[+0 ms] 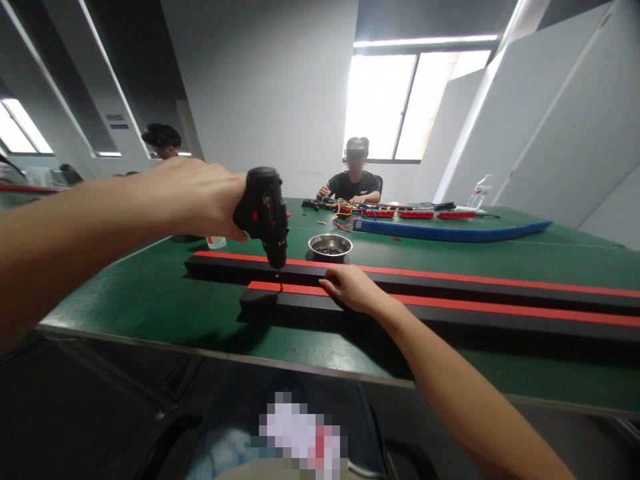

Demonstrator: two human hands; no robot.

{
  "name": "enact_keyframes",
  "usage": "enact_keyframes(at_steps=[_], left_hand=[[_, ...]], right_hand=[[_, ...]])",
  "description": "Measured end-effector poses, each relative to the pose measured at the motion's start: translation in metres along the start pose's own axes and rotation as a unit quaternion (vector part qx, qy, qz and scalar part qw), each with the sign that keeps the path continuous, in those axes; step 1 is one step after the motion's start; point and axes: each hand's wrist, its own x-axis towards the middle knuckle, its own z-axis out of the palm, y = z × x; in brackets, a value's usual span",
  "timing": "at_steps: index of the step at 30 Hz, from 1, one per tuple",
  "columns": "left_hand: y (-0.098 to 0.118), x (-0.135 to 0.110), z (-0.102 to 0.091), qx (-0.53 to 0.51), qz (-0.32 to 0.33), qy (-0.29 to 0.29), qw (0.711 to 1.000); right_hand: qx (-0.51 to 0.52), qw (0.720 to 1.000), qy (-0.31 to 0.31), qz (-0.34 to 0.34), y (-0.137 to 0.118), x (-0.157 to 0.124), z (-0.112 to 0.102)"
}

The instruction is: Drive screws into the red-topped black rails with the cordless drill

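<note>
Left hand [210, 190] grips the black drill [265, 207], which points down at the left end of the nearer red-topped bar [460, 305], stretched left to right along the green table [165, 300]; right hand [353, 287] curls against it, clamping or resting, I can't tell

No word, brand or number can be read with certainty. Faint pale lettering is borne by the black plastic pistol-shaped drill [265, 200], too small to be made out. Blurred lines are shown on the small blue-and-grey rectangular wall sign [117, 122]. On the clear plastic pump bottle [480, 191], a red-and-white label [479, 191] is seen, its print likewise illegible.
</note>
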Motion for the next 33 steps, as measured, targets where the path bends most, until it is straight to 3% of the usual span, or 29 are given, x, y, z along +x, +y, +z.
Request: enact_keyframes(at_steps=[3,7,15,22,33], left_hand=[[0.017,-0.002,0.003,0.091,-0.007,-0.036,0.995],[0.025,0.000,0.001,0.094,-0.018,-0.043,0.995],[0.026,0.005,0.001,0.111,-0.010,-0.039,0.993],[0.024,0.005,0.004,0.044,-0.037,-0.038,0.998],[0.029,0.002,0.000,0.142,-0.032,-0.054,0.988]], right_hand=[[-0.028,1.000,-0.001,0.003,-0.005,-0.002,-0.002],[-0.039,0.999,-0.009,0.011,-0.008,-0.002,-0.003],[-0.021,1.000,-0.003,0.007,-0.006,-0.003,-0.002],[-0.020,1.000,0.004,-0.003,-0.003,-0.003,0.000],[-0.038,0.999,-0.004,0.001,-0.004,-0.002,-0.001]])
